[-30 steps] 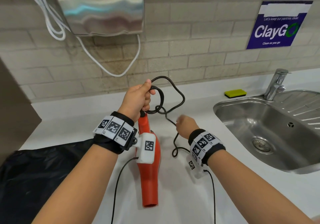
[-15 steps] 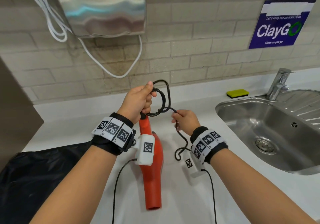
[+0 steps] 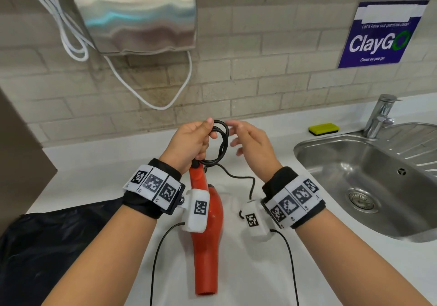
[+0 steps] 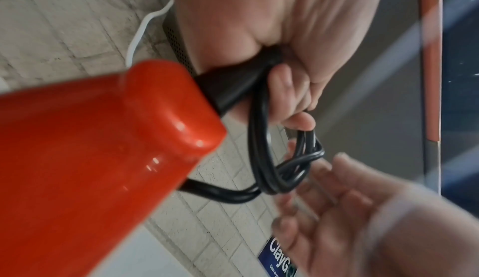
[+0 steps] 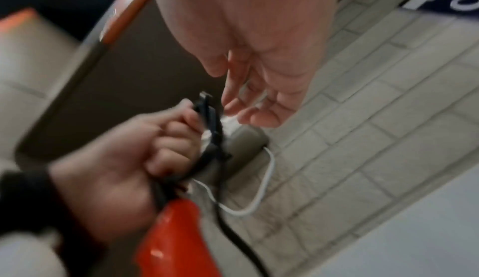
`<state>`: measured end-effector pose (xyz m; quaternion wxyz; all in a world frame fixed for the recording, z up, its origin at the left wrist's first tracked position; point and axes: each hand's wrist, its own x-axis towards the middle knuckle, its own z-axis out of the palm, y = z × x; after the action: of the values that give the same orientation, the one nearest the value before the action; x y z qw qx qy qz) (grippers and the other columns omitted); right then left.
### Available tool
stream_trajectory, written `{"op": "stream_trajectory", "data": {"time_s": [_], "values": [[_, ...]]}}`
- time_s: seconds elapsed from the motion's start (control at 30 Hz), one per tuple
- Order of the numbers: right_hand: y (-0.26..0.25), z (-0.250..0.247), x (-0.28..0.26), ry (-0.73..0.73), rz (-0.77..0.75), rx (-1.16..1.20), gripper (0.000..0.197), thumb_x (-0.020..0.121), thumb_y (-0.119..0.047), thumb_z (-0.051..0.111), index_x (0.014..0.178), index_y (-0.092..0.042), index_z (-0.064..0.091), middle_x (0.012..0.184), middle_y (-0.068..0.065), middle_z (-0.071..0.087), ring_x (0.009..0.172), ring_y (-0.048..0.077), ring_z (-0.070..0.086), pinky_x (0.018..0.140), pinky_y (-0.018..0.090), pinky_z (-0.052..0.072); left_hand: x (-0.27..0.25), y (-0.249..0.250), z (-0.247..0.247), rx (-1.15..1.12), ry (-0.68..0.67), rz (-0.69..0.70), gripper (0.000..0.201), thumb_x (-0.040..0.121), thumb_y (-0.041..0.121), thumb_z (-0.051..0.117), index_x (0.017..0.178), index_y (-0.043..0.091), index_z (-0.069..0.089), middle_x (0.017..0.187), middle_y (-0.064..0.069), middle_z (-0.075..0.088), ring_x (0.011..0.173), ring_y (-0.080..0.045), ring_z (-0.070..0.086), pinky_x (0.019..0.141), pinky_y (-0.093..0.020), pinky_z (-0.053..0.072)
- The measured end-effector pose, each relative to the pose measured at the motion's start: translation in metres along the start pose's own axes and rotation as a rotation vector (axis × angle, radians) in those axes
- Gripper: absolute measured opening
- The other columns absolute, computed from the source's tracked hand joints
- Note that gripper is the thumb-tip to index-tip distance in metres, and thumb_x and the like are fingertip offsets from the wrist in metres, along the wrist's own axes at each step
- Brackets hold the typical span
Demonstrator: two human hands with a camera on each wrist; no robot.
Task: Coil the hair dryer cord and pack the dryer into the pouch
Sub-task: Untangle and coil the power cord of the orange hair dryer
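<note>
The red hair dryer (image 3: 209, 220) hangs nozzle-down over the white counter (image 3: 94, 178). My left hand (image 3: 205, 135) grips its black handle end together with a small coil of the black cord (image 3: 221, 143). In the left wrist view the fingers curl round the cord loops (image 4: 269, 158) just past the red body (image 4: 90, 148). My right hand (image 3: 234, 137) hovers beside the coil with fingers spread and holds nothing; the right wrist view shows its fingers (image 5: 241, 88) straight above the cord (image 5: 210, 123). Loose cord (image 3: 238, 177) trails toward my right wrist. The black pouch (image 3: 47, 246) lies at lower left.
A steel sink (image 3: 331, 154) with a tap (image 3: 381, 116) fills the right side, and a yellow-green sponge (image 3: 324, 128) sits behind it. A metal wall hand dryer (image 3: 137, 14) with a white cable (image 3: 160, 103) hangs above. Thin black wrist cables (image 3: 155, 258) cross the counter.
My right hand rose from the slack cord up to the coil, laid another loop into my left hand and let go. The coil is tighter and less cord hangs loose.
</note>
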<state>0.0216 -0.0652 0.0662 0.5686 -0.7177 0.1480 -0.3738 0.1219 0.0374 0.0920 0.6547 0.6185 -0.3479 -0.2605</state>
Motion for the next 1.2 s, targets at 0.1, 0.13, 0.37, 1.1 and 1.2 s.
{"op": "stream_trajectory", "data": {"time_s": [0.1, 0.13, 0.37, 1.1, 1.2], "values": [[-0.018, 0.005, 0.003, 0.004, -0.026, 0.034, 0.017, 0.094, -0.014, 0.045, 0.095, -0.012, 0.062, 0.077, -0.003, 0.058, 0.067, 0.007, 0.051, 0.059, 0.018, 0.043, 0.001, -0.001, 0.002, 0.033, -0.008, 0.01, 0.037, 0.097, 0.028, 0.042, 0.065, 0.01, 0.05, 0.037, 0.014, 0.027, 0.032, -0.001, 0.02, 0.033, -0.014, 0.02], [-0.018, 0.005, 0.004, 0.004, -0.028, 0.061, 0.012, 0.092, -0.01, 0.049, 0.091, -0.012, 0.061, 0.074, -0.003, 0.056, 0.064, 0.004, 0.052, 0.059, 0.015, 0.043, 0.001, -0.001, 0.003, 0.04, -0.01, 0.012, 0.037, 0.097, 0.028, 0.042, 0.065, 0.01, 0.05, 0.037, 0.014, 0.027, 0.032, -0.001, 0.02, 0.033, -0.014, 0.021], [-0.001, 0.007, 0.003, -0.132, -0.051, 0.092, 0.033, 0.075, 0.008, 0.066, 0.065, -0.017, 0.046, 0.066, 0.002, 0.046, 0.069, 0.014, 0.046, 0.069, 0.025, 0.041, -0.001, 0.001, 0.002, 0.049, -0.09, -0.003, 0.036, 0.095, 0.028, 0.044, 0.066, 0.008, 0.051, 0.037, 0.013, 0.026, 0.032, -0.001, 0.019, 0.032, -0.014, 0.02], [0.015, -0.004, 0.006, -0.456, 0.118, -0.188, 0.021, 0.087, -0.025, 0.043, 0.077, -0.014, 0.058, 0.074, 0.006, 0.046, 0.06, 0.009, 0.039, 0.059, 0.022, 0.035, -0.001, 0.005, -0.019, -0.069, -0.085, -0.054, 0.037, 0.094, 0.008, 0.042, 0.057, 0.016, 0.039, 0.036, 0.013, 0.023, 0.029, 0.0, 0.016, 0.037, -0.017, 0.01], [0.013, -0.002, 0.013, -0.326, 0.115, -0.222, 0.026, 0.092, -0.011, 0.045, 0.069, -0.02, 0.052, 0.067, 0.006, 0.04, 0.057, 0.011, 0.035, 0.059, 0.025, 0.032, -0.002, 0.007, -0.018, -0.066, -0.057, -0.074, 0.04, 0.095, 0.011, 0.04, 0.056, 0.018, 0.033, 0.037, 0.013, 0.022, 0.03, -0.002, 0.014, 0.038, -0.017, 0.01]]}}
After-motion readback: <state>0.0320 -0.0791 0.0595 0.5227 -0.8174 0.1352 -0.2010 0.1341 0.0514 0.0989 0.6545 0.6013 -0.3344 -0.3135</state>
